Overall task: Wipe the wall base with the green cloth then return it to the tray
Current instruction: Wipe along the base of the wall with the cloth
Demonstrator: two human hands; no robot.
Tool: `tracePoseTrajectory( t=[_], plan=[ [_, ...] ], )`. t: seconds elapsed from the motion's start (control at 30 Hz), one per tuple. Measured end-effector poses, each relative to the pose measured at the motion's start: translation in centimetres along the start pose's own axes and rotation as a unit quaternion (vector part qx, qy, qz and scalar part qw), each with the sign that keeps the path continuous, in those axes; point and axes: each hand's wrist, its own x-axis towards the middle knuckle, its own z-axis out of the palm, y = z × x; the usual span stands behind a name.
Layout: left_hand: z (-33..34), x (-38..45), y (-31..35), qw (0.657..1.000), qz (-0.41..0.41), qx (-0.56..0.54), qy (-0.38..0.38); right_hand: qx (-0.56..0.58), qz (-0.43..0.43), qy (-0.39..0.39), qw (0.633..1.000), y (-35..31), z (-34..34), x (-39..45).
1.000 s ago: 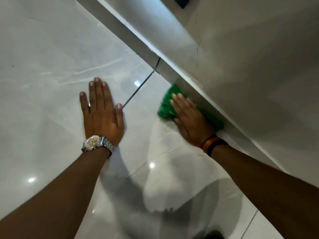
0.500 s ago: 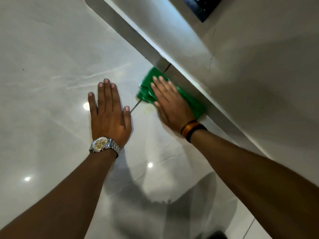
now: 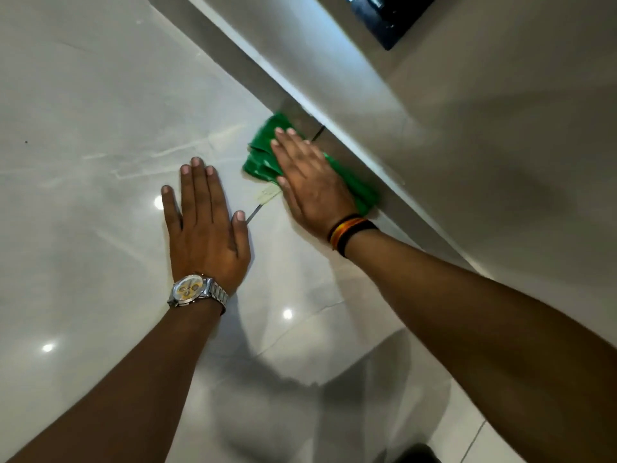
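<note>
Down at the foot of the wall, I see my right hand (image 3: pixel 312 183) spread flat, fingers straight and together, pressing the crumpled green cloth (image 3: pixel 263 155) against the grey skirting strip at the wall base (image 3: pixel 334 135). It is not curled around the cloth; the palm simply pins it where the glossy pale marble-look floor tiles (image 3: pixel 100 128) meet the strip. The cloth shows on both sides of that hand, bunched beyond the fingertips and running back along the strip toward the wrist, which wears black and orange bands (image 3: pixel 350 232). My left hand (image 3: pixel 207 225) lies well apart from the cloth, palm down and fingers extended on the floor, holding nothing, with a silver metal wristwatch (image 3: pixel 193 290) on its wrist. A dark grout line (image 3: pixel 255 213) shows between the two hands.
</note>
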Motion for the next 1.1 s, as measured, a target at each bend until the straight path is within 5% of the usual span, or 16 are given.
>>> tracePoseTrajectory(
  t=[0.3, 0.7, 0.97, 1.1],
  plan=[
    [0.2, 0.1, 0.0, 1.000, -0.008, 0.000, -0.001, -0.043, 0.039, -0.110, 0.992, 7.3, -1.3, -18.3],
    [-1.1, 0.1, 0.1, 1.000, -0.010, -0.012, -0.013, 0.064, -0.068, 0.001, 0.996, -1.9, -0.1, 6.8],
    [-0.6, 0.1, 0.1, 1.000, -0.007, -0.003, -0.010, 0.001, -0.083, -0.094, 0.992, 7.5, -1.1, -14.4],
    [-0.3, 0.0, 0.1, 1.000, -0.014, -0.001, 0.004, 0.026, -0.087, -0.121, 0.988, 9.2, -1.1, -16.5]
  ],
)
